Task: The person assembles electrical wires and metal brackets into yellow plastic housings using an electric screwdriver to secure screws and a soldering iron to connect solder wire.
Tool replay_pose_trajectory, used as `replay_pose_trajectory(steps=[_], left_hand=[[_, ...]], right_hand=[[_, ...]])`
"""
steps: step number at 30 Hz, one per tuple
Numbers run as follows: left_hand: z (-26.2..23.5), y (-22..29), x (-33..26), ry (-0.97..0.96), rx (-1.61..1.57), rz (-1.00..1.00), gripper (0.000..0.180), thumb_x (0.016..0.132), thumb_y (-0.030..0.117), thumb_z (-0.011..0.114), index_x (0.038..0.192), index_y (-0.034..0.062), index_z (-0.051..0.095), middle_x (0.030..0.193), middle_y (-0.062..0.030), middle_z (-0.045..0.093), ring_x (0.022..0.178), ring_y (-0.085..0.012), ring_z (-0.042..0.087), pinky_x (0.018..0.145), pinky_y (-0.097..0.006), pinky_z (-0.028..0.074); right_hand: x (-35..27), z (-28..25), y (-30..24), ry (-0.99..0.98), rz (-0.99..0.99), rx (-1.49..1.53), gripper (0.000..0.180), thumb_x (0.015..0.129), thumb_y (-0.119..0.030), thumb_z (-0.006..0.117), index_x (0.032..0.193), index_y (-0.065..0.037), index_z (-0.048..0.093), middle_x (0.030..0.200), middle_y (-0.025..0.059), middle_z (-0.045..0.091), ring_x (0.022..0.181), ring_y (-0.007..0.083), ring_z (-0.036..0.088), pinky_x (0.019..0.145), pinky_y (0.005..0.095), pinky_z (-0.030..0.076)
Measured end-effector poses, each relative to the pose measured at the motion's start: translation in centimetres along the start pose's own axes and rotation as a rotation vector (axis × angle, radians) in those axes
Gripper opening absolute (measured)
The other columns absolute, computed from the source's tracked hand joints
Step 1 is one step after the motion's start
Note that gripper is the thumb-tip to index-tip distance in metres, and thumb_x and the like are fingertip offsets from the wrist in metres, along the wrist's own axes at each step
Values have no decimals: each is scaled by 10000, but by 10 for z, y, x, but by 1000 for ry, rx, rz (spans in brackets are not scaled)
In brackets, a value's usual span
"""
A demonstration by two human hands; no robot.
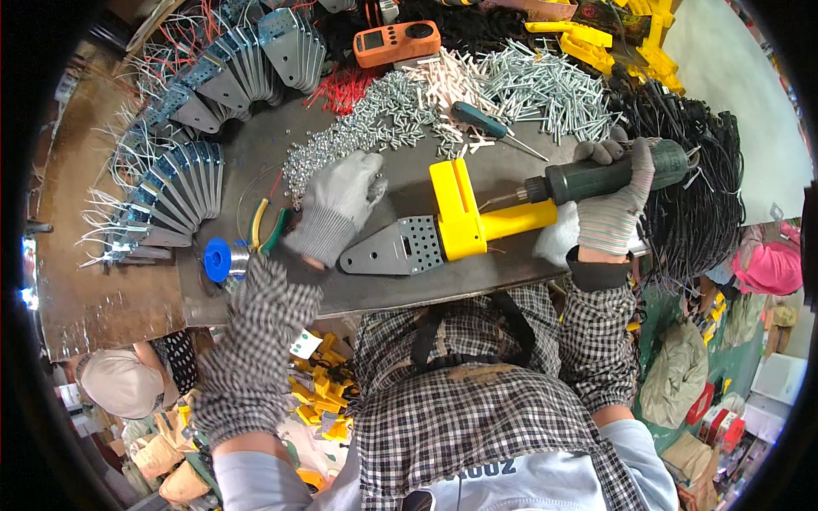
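Observation:
My right hand (610,204), in a striped grey glove, grips a dark electric screwdriver (618,175) lying nearly level. Its bit points left, close to the yellow plastic housing (460,209) of a hand tool. That housing has a yellow handle (521,221) and a grey perforated metal plate (396,247), and rests on the bench near its front edge. My left hand (345,192), gloved in grey, is closed with curled fingers beside a heap of small metal nuts (311,162). Whatever its fingertips hold is hidden.
Heaps of screws (545,89), pale sleeves (447,81) and red parts (345,89) cover the back. A screwdriver (486,123), orange meter (396,43), pliers (271,226) and blue spool (223,260) lie around. Stacked metal plates (183,192) stand left; black cables (694,179) right.

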State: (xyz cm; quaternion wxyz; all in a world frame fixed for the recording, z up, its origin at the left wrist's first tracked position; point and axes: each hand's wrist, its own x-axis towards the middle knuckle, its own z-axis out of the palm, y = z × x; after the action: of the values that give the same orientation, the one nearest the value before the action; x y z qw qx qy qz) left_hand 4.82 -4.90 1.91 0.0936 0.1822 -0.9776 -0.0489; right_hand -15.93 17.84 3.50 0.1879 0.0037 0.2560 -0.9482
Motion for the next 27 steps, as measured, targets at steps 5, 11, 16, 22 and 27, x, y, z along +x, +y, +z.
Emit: replay_pose_trajectory(steps=[5,11,16,22,27], left_hand=[[8,12,25,-436,399,-26,145,892,124,534,945,76,660,913,-132,681,859,-284,698,700,-383,575],[4,11,14,-328,256,21,128,884,90,540,983,54,613,892,-125,675,746,-286,680,611,-416,544],[17,59,-71,88,-586,-139,170,780,27,686,932,64,621,821,-97,613,719,-256,633,631,-362,517],[57,76,-92,431,-517,-115,180,763,17,725,919,59,646,823,-51,629,623,-161,576,580,-293,478],[61,76,-94,433,-468,-144,159,764,15,729,895,64,652,846,-76,634,719,-217,620,643,-321,494]], right_hand=[[-18,-14,-16,-84,39,-33,347,861,-294,713,1032,-38,553,760,-17,480,664,110,470,813,350,491],[-27,-28,-9,-22,45,-25,341,873,-314,703,1025,-44,560,727,-16,487,634,116,482,801,366,502],[-32,-29,0,20,27,-38,354,858,-337,714,1010,-59,556,744,-19,490,652,121,495,816,376,509],[-32,-32,8,135,64,15,291,863,-311,700,941,-70,556,747,-14,490,647,121,496,826,386,521],[-32,-33,8,126,80,47,286,866,-306,696,940,-67,558,745,-17,491,644,119,492,823,385,511]])
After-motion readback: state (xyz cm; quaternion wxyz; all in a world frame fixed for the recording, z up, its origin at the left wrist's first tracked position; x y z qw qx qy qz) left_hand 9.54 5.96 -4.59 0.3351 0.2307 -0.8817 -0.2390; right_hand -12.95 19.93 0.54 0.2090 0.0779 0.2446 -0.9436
